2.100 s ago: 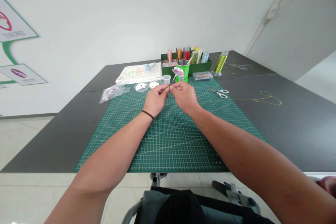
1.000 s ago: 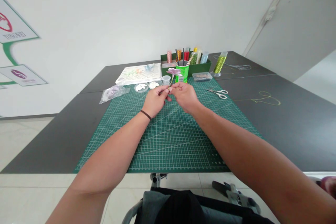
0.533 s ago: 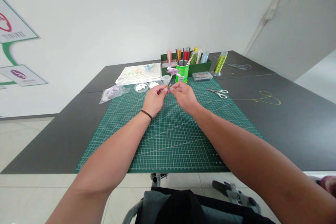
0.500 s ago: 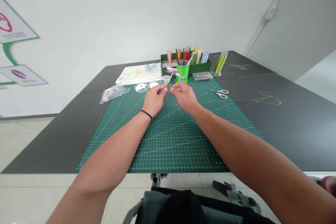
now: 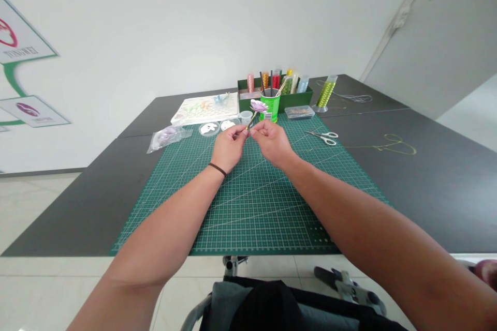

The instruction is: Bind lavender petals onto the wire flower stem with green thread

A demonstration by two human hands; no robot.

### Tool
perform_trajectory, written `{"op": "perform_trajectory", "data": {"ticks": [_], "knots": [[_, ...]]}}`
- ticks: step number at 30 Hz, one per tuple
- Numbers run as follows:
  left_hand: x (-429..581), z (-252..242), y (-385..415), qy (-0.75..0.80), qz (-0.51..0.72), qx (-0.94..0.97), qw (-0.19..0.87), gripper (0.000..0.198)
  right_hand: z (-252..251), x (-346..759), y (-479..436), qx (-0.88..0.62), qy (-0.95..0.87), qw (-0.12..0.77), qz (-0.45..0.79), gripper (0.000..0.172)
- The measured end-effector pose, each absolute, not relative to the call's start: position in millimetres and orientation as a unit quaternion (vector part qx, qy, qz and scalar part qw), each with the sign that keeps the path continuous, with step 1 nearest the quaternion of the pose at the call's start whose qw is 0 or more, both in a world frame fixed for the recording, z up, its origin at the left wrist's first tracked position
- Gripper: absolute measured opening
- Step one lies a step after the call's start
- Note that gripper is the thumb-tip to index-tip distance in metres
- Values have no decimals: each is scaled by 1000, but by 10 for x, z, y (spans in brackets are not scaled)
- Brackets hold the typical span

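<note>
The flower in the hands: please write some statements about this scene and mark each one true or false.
The stem of the flower goes down between the left hand and the right hand: true.
The flower is yellow: false, it is pale purple.
The scissors lie to the left of both hands: false, they lie to the right.
A green cup stands beyond the hands: true.

The flower (image 5: 258,106) has sheer, glossy petals, the cutting mat (image 5: 252,207) is matt plastic, the tabletop (image 5: 435,191) smooth and matt.
</note>
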State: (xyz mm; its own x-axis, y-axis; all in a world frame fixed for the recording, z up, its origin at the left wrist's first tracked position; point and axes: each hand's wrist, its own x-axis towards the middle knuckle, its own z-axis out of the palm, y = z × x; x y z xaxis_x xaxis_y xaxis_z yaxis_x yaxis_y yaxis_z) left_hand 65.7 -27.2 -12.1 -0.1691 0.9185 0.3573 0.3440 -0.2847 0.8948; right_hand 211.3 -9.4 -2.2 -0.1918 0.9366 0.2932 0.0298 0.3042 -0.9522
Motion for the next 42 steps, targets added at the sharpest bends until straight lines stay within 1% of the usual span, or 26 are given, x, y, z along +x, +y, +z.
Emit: {"op": "perform_trajectory", "data": {"ticks": [11, 14, 22, 28, 30, 32, 36, 39, 42], "knots": [[670, -142, -250, 521, 558, 552, 336, 16, -29, 2102, -89, -382, -640, 499, 442, 19], [675, -136, -252, 523, 552, 558, 332, 18, -41, 2100, -77, -379, -650, 496, 434, 19], [723, -61, -307, 550, 546, 544, 321, 13, -111, 2122, -45, -400, -690, 483, 361, 18], [727, -65, -299, 548, 557, 544, 305, 10, -131, 2133, -30, -403, -696, 478, 353, 18], [737, -68, -293, 528, 576, 525, 336, 12, -128, 2134, -30, -402, -694, 480, 355, 17], [755, -53, -297, 502, 596, 492, 389, 14, -116, 2133, -35, -401, -691, 481, 361, 16], [782, 12, -328, 464, 612, 435, 470, 16, -83, 2127, -47, -401, -683, 481, 375, 18], [781, 33, -340, 451, 617, 424, 486, 15, -70, 2121, -49, -400, -680, 486, 377, 19], [772, 10, -330, 448, 619, 433, 478, 11, -76, 2118, -48, -396, -683, 486, 376, 18]]}}
